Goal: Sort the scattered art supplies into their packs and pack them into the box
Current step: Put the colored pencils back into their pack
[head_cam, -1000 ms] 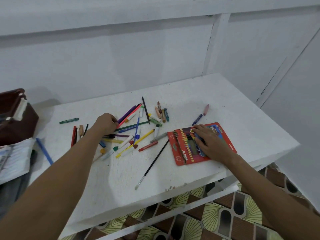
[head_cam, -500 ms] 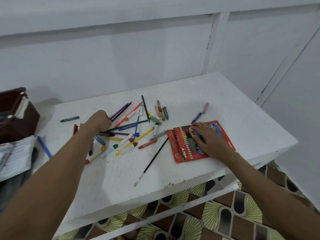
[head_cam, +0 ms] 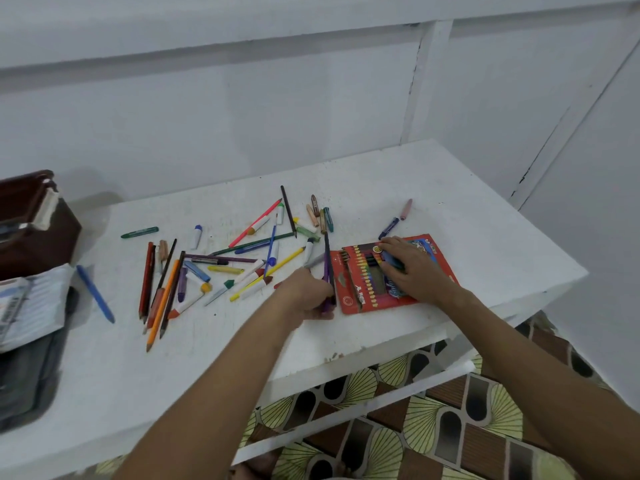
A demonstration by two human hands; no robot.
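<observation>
1. The white worktop [head_cam: 450,209] carries everything; its near edge runs close under the red pencil pack [head_cam: 356,289], so a careless shove could send the pack or loose pieces off onto the patterned floor [head_cam: 450,427].
2. The brown box [head_cam: 38,223] stands at the far left, well apart from the pack. The packed goods must later cross the scatter, and a dragged pack could sweep pieces aside.
3. The scattered supplies [head_cam: 221,268] lie between box and pack: pencils, crayons and markers crossing one another. Lifting one may roll its neighbours.
4. The right hand [head_cam: 412,268] lies flat on the pack, fingers spread, pinning it. If that pressure eases, the pack may slide as pencils go in.
5. The left hand [head_cam: 308,296] has its grip closed round the purple and dark pencils [head_cam: 327,268], tips pointing away, just beside the pack's left edge. The hand is blurred, so probably two or three pencils; I cannot count them. Held low on the shafts, one could slip or miss the opening.
</observation>
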